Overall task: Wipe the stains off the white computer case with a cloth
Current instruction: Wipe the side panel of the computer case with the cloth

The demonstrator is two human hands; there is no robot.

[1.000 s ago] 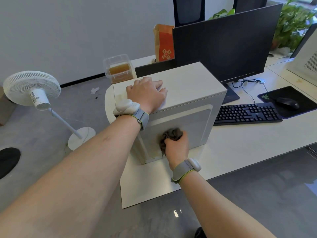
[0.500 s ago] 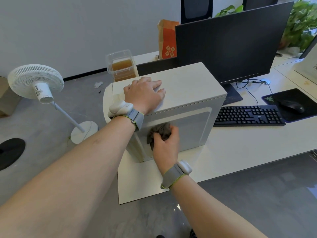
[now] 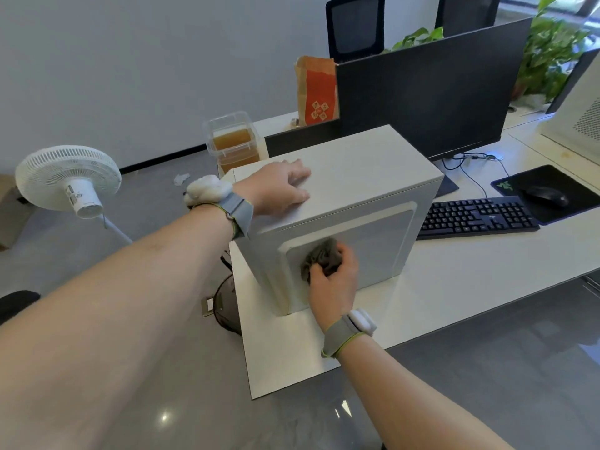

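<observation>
The white computer case (image 3: 367, 177) stands upright on the left end of the white desk (image 3: 454, 287). My left hand (image 3: 279, 188) lies flat on the case's top near its left edge, fingers spread, holding nothing. My right hand (image 3: 334, 282) presses a crumpled grey-brown cloth (image 3: 319, 256) against the case's near side panel, inside the raised frame at its left part. The fingers are closed around the cloth. Both wrists wear grey bands with white units.
A black keyboard (image 3: 477, 216) lies right of the case, with a mouse (image 3: 547, 196) on a black pad. A dark monitor (image 3: 431, 95) stands behind. A clear container (image 3: 233, 141), an orange paper bag (image 3: 316, 90) and a white floor fan (image 3: 69, 180) are at the left.
My right hand has rubbed the cloth up the side panel and to the left, then back to the right a little. My left hand stays on the case top.
</observation>
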